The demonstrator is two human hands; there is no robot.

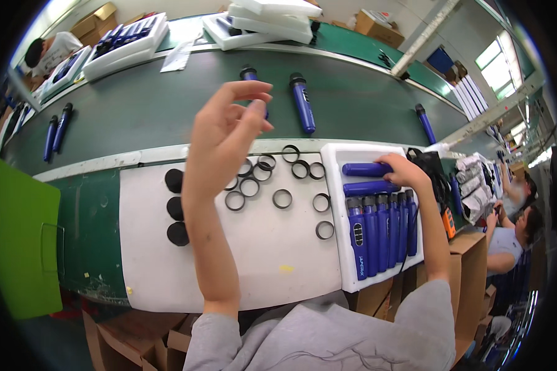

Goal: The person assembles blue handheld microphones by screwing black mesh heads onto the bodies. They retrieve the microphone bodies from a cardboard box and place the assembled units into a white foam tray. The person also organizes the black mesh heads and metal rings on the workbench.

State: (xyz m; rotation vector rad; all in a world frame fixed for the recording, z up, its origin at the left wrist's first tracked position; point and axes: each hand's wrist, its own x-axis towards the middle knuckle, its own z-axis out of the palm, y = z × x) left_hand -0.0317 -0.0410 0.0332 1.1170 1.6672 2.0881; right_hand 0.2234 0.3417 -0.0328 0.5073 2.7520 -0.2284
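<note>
My left hand (226, 133) is raised over the green belt with its fingers curled loosely and thumb apart. Behind it stands out a blue microphone (249, 73), partly hidden by the fingers; I see no grip on it. To its right lies another blue microphone (302, 105). My right hand (404, 171) has its fingers round the end of a blue microphone (362, 169) lying crosswise in a white foam tray (346, 266). Just below is a second crosswise microphone (368, 188). Several more microphones (370, 238) lie side by side in the tray's lower part.
Several black rings (282, 198) and black round pieces (177, 234) lie on a white board (272, 278). A green bin (21, 238) stands left. More microphones (60, 128) lie on the belt (148, 111). Foam trays (130, 46) stand beyond. Co-workers (504, 244) sit right.
</note>
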